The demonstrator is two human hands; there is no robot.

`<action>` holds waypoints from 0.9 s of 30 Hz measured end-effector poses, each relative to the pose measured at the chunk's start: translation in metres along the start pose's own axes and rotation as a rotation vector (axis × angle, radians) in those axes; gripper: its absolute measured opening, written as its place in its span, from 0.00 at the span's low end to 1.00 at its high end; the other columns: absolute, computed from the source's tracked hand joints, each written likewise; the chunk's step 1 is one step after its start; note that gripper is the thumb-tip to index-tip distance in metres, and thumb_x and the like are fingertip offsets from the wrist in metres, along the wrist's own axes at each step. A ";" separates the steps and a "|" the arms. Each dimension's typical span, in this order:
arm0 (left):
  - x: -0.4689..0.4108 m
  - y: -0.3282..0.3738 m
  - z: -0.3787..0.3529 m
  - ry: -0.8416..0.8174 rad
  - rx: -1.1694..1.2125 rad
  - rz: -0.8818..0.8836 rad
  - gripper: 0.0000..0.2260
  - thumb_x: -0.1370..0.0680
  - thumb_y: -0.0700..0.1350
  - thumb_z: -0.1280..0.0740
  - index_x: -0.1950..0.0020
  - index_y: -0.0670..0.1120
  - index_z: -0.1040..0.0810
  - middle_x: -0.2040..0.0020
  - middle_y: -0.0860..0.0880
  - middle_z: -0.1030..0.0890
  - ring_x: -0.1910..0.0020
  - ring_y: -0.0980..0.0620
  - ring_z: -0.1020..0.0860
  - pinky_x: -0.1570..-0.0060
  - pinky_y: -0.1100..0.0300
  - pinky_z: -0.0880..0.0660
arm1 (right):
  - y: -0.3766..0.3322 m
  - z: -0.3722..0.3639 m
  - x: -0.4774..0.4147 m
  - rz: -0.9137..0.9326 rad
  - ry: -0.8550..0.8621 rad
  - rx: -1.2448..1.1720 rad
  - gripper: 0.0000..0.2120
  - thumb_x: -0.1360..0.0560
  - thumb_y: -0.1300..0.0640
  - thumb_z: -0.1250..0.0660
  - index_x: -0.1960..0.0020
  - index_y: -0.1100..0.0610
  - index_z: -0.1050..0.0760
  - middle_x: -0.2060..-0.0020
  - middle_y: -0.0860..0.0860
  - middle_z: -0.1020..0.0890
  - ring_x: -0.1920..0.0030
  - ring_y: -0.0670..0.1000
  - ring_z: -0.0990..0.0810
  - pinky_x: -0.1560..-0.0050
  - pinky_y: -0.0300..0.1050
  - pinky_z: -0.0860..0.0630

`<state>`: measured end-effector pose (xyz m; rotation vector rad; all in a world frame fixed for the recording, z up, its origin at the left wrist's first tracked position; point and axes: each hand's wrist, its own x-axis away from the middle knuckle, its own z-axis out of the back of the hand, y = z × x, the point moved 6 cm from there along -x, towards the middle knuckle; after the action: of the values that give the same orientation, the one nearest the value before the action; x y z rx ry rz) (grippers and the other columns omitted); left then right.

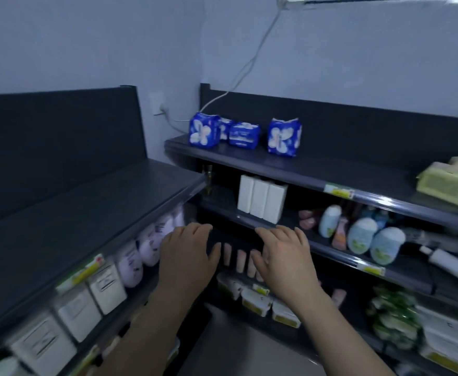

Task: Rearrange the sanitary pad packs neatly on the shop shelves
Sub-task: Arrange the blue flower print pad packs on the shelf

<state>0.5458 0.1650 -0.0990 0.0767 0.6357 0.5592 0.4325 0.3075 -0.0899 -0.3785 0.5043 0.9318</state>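
Under the top board of the left shelf unit [86, 196] stand white boxes [105, 289] and pale rounded packs [130, 264], both blurred. The sanitary pad packs are far from the person, on the left end of the top shelf [331, 169] of the right unit: four blue packs in a loose row. The first pack [204, 130] stands upright, its long axis vertical and its printed front toward the near side. The second pack [225, 128] is half hidden behind it, and I cannot tell how it lies. The third pack [244, 134] lies low, its long axis running left to right. The fourth pack [284, 137] stands upright, a little apart on the right. Nearer and lower, both hands are in front of the second shelf edge [328, 253]. The left hand [187, 253] is palm down with straight fingers and holds nothing. The right hand [285, 256] has its fingers loosely spread and also holds nothing; whether its fingertips touch the edge, I cannot tell. Further right stand white cartons [260, 202], then pale bottles [363, 234], and a yellow pack [450, 183] lies at the far right.
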 end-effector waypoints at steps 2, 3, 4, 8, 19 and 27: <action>-0.018 0.012 -0.014 0.014 0.004 -0.012 0.13 0.26 0.54 0.35 0.49 0.47 0.19 0.55 0.49 0.18 0.57 0.45 0.21 0.59 0.53 0.28 | 0.024 -0.007 -0.007 -0.019 -0.002 0.020 0.19 0.34 0.49 0.25 0.45 0.51 0.21 0.55 0.48 0.17 0.46 0.55 0.20 0.39 0.59 0.28; -0.026 0.018 -0.020 0.020 0.015 -0.019 0.12 0.27 0.51 0.30 0.48 0.46 0.18 0.54 0.48 0.17 0.57 0.44 0.20 0.59 0.53 0.27 | 0.035 -0.011 -0.010 -0.027 -0.005 0.024 0.19 0.34 0.50 0.24 0.45 0.52 0.21 0.55 0.48 0.17 0.46 0.56 0.20 0.39 0.60 0.28; -0.035 0.025 -0.026 0.024 0.025 -0.034 0.13 0.29 0.49 0.27 0.48 0.45 0.18 0.54 0.47 0.17 0.58 0.43 0.20 0.59 0.52 0.26 | 0.044 -0.015 -0.014 -0.037 -0.013 0.025 0.18 0.33 0.50 0.25 0.45 0.52 0.22 0.55 0.48 0.17 0.45 0.56 0.21 0.38 0.60 0.29; -0.072 0.039 -0.051 0.025 0.050 -0.066 0.15 0.30 0.48 0.25 0.47 0.43 0.18 0.54 0.45 0.17 0.57 0.42 0.20 0.58 0.50 0.23 | 0.075 -0.031 -0.038 -0.080 -0.024 0.031 0.19 0.31 0.50 0.28 0.42 0.52 0.22 0.53 0.49 0.17 0.44 0.57 0.22 0.38 0.60 0.29; -0.219 0.025 -0.113 0.059 0.060 -0.110 0.12 0.28 0.50 0.27 0.48 0.46 0.19 0.56 0.47 0.18 0.58 0.43 0.21 0.57 0.51 0.26 | 0.125 -0.081 -0.175 -0.119 0.093 0.097 0.20 0.35 0.50 0.24 0.45 0.53 0.20 0.56 0.49 0.16 0.48 0.56 0.20 0.41 0.59 0.27; -0.350 0.000 -0.159 0.060 0.105 -0.136 0.16 0.26 0.51 0.29 0.42 0.45 0.20 0.51 0.46 0.18 0.53 0.43 0.21 0.54 0.51 0.26 | 0.150 -0.125 -0.291 -0.156 0.098 0.112 0.21 0.31 0.50 0.27 0.40 0.54 0.22 0.51 0.51 0.17 0.41 0.58 0.22 0.35 0.60 0.33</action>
<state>0.2213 -0.0318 -0.0372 0.1144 0.7231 0.3983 0.1328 0.1324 -0.0430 -0.3582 0.6054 0.7339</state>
